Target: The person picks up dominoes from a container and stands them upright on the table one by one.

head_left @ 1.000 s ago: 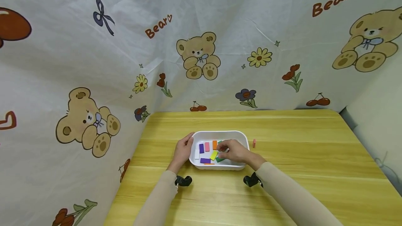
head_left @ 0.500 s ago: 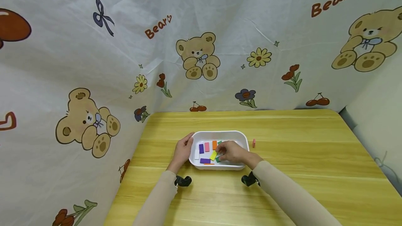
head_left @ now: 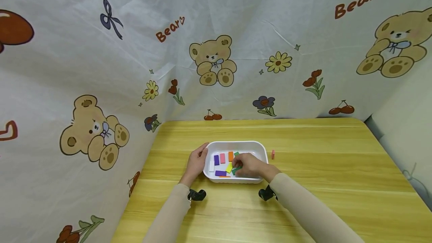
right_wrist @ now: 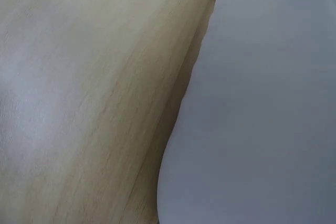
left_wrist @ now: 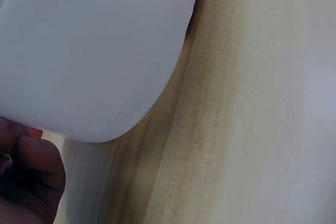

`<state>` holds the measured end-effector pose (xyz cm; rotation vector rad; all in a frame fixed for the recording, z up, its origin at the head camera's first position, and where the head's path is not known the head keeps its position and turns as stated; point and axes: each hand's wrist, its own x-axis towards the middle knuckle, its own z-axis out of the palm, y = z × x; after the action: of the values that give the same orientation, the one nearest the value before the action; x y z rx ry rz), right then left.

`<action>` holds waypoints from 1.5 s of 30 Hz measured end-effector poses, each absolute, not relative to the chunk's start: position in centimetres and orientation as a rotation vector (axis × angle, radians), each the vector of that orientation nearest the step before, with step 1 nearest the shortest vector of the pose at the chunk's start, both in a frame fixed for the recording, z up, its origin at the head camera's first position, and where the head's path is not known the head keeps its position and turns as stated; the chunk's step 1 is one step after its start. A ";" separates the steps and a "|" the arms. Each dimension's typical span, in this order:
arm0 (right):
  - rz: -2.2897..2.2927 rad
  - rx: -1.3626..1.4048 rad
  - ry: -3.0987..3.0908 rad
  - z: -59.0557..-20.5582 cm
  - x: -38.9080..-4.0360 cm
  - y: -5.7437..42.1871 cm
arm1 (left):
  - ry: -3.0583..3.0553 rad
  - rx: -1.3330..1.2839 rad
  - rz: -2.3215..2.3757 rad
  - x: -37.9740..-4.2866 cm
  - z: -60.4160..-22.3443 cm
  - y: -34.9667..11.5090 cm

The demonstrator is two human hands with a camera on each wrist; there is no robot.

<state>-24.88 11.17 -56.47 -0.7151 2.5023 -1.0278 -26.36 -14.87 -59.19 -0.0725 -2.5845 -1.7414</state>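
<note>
A white plastic tray [head_left: 236, 179] with small coloured blocks in it sits on the wooden table. My left hand [head_left: 195, 162] holds the tray's left end, thumb at the rim; its curled fingers [left_wrist: 44, 156] show by the tray wall in the left wrist view. Inside the tray, my right hand [head_left: 249, 165] has thumb and forefinger around a green block [head_left: 236, 170]. Right by the fingertips lies a yellow block [head_left: 229, 167]. Behind them are an orange block [head_left: 231, 156] and a pink block [head_left: 222, 158]. The right hand hides part of the tray floor.
Purple blocks [head_left: 221, 173] and a white block [head_left: 211, 165] lie toward the tray's left end. A small pink block [head_left: 273, 154] stands on the table [head_left: 320, 168] right of the tray. A bear-print cloth [head_left: 249, 21] hangs behind and left of the table.
My right hand has shifted slightly left and lower in the tray, and its thumb and forefinger have closed in on the green block, which now lies more tilted. The left hand stays put.
</note>
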 end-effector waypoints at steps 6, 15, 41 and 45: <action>-0.950 -0.730 2.526 -56.7 -24.7 11.0 | -2.594 -0.076 -1.737 -26.3 -59.1 -14.9; -0.880 -0.772 2.569 -56.8 -24.7 10.7 | -2.588 -0.071 -1.741 -26.2 -59.0 -15.0; -0.813 -0.850 2.595 -56.7 -24.8 11.0 | -2.587 -0.104 -1.729 -26.1 -59.0 -14.8; -0.845 -0.819 2.582 -56.6 -24.7 10.9 | -2.590 -0.107 -1.717 -26.1 -59.0 -14.7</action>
<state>-24.70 10.94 -56.57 -0.8192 2.5816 -0.8446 -26.07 -14.73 -58.95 -0.1071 -2.5898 -1.7173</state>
